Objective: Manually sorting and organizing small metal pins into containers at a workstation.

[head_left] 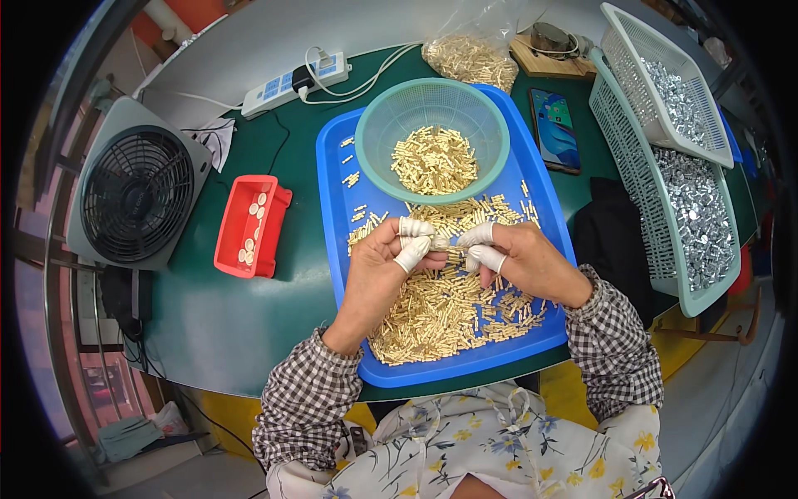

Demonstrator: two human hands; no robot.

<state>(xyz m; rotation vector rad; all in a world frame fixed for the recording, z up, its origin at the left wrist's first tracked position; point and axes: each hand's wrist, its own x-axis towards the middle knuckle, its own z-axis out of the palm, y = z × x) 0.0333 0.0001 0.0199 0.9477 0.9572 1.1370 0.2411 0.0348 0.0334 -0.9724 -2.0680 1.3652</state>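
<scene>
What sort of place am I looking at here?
Probably a small-parts workshop bench: loose gold-coloured pieces cover much of a blue tray, silver-coloured parts fill plastic baskets at the right, and white finger cots are being worn.

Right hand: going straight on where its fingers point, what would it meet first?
The right hand points leftward, so it would likely meet the left hand first, at its white-covered fingertips; whether some small piece sits between them is unclear, as is depth.
</scene>
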